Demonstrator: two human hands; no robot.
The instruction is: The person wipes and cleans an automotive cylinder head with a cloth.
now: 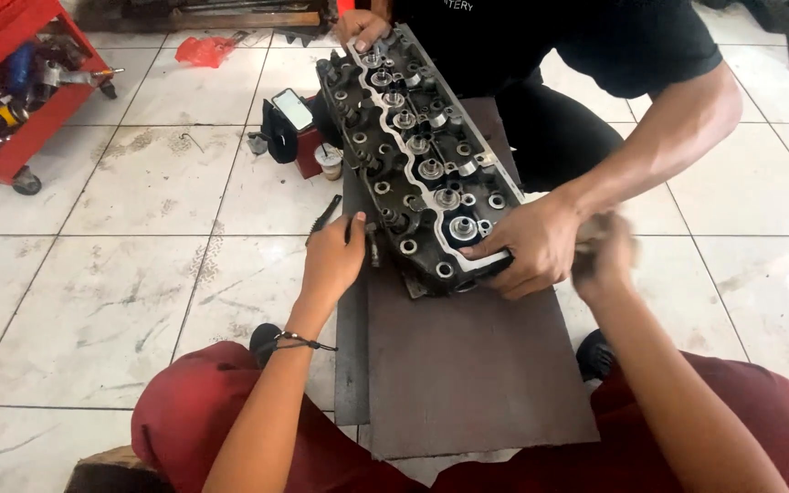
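We sit on the white tiled floor [139, 274] with a long, dark metal cylinder head [417, 160] lying slantwise across a flat grey-brown mat [468, 365] — the mat seems there to keep the heavy casting off the tiles. Our left hand [332, 260] rests just beside the head's near left edge, fingers loosely curled by a small dark pin-like part; whether its grip closes on anything we cannot tell. Our right hand [604, 256] is blurred at the head's near right corner, so its grip is unclear too. A co-worker's hand [527, 246] clamps that same near corner, and their other hand [361, 27] holds the far end, likely steadying the casting. To the left stand a red rolling tool cart [20, 82] full of tools, a small phone [292, 108] propped on a dark pouch, and a little pale cup [329, 161] beside a red box. A crumpled red bag [201, 50] lies farther off.
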